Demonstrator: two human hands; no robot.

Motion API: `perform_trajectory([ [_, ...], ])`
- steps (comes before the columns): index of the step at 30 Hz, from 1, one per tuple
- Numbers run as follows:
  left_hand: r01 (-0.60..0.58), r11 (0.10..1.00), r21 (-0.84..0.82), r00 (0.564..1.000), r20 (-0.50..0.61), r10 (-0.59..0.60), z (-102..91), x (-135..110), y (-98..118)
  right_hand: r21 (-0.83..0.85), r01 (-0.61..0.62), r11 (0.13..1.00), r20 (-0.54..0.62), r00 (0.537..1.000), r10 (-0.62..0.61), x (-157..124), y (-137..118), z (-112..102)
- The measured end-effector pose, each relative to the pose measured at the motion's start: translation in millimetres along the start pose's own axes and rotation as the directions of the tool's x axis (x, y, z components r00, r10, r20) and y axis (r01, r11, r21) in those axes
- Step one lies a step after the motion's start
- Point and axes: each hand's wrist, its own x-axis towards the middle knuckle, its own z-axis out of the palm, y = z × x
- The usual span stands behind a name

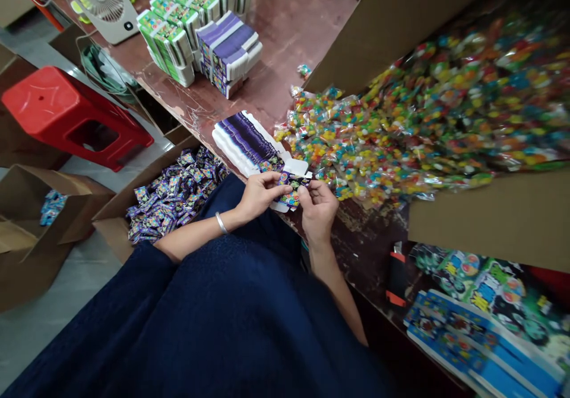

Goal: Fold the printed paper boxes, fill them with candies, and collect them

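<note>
"Where's the small purple carton (pixel 293 185)?"
"Centre of the frame; left hand (pixel 260 197) and right hand (pixel 318 211) both have their grip clamped on it."
"And the candy packets (pixel 378 130)?"
"Spread toward the upper right."

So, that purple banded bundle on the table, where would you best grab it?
Probably around the near end of the purple bundle, coming from the near right: green bundles crowd its far left, and its blocky shape, bound by a pale band, should lift whole.
</note>
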Motion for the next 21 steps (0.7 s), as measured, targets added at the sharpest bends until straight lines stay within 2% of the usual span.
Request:
perform_trajectory([
  [5, -0.153, 0.988, 0.015, 0.984, -0.086, 0.154, -2.4, -1.3, -12.4, 0.007, 0.072, 0.997, -0.036, 0.997, -0.072, 3.1, 7.0, 6.8],
  [7, -0.204, 0.976, 0.079, 0.978, -0.019, 0.206, -5.9, -1.2, -12.6, -0.011, 0.118, 0.993, -0.045, 0.992, -0.118, 2.8, 6.3, 8.5],
  [10, -0.278, 0.950, 0.145, 0.953, 0.166, 0.253, -12.9, 0.8, -8.7, -0.073, 0.163, 0.984, -0.084, 0.982, -0.169, 1.2, 8.4, 6.9],
  [13, -0.259, 0.951, 0.170, 0.936, 0.287, 0.204, -19.5, 3.7, -3.7, -0.162, 0.191, 0.968, -0.057, 0.978, -0.202, -0.2, 15.4, 1.2],
  [17, -0.163, 0.973, 0.163, 0.931, 0.351, 0.098, -22.9, 4.6, 0.4, -0.263, 0.270, 0.926, 0.000, 0.960, -0.280, 2.5, 18.0, -5.0],
  [19, -0.161, 0.976, 0.147, 0.929, 0.355, 0.100, -21.7, 4.0, 1.5, -0.242, 0.313, 0.918, 0.002, 0.947, -0.323, 5.7, 13.0, -3.9],
  [21, -0.177, 0.978, 0.112, 0.931, 0.343, 0.129, -19.4, 3.8, 2.1, -0.157, 0.303, 0.940, -0.006, 0.952, -0.308, 8.9, 6.0, 0.0],
])
